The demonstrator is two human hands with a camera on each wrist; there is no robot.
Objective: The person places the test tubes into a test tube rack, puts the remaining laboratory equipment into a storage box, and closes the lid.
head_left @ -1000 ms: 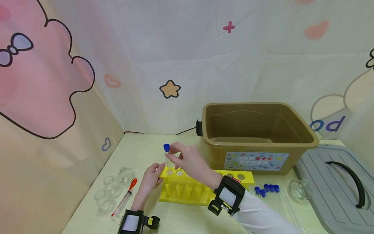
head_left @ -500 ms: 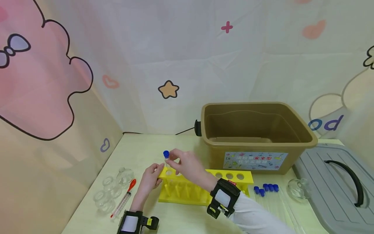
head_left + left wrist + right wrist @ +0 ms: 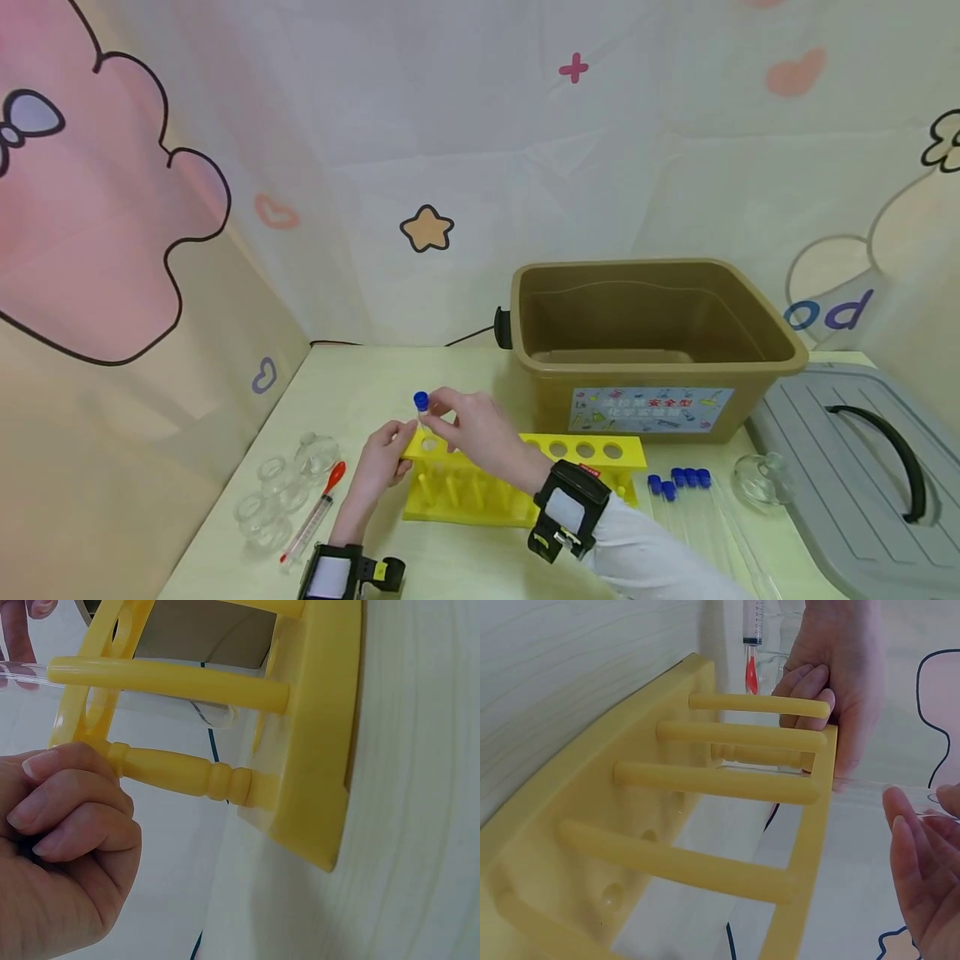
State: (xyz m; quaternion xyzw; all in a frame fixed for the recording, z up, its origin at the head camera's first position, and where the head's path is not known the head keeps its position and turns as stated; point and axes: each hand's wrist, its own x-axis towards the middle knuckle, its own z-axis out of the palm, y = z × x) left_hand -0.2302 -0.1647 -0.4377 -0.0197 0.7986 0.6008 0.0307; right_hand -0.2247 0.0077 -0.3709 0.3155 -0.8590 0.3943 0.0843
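A yellow test tube rack (image 3: 468, 512) stands upright on the table, with a row of holes along its top bar. My left hand (image 3: 381, 460) grips the rack's left end, its fingers curled around the corner post in the left wrist view. Between the thumb and fingers of my right hand (image 3: 480, 435) is a clear test tube with a blue cap (image 3: 422, 402). The test tube (image 3: 217, 714) passes down through an end hole, its rounded bottom hanging above the rack's base. In the right wrist view, the right hand (image 3: 930, 881) pinches the tube near its top.
Several capped test tubes (image 3: 690, 517) lie right of the rack, beside a round glass flask (image 3: 759, 481). A brown bin (image 3: 667, 368) stands behind, its grey lid (image 3: 825, 467) at the right. Glass bottles (image 3: 262, 521) and a red-bulbed dropper (image 3: 318, 508) lie at the left.
My right hand has lowered the test tube further into the rack's hole, and the blue cap sits closer to the top bar. The left hand keeps its hold on the rack.
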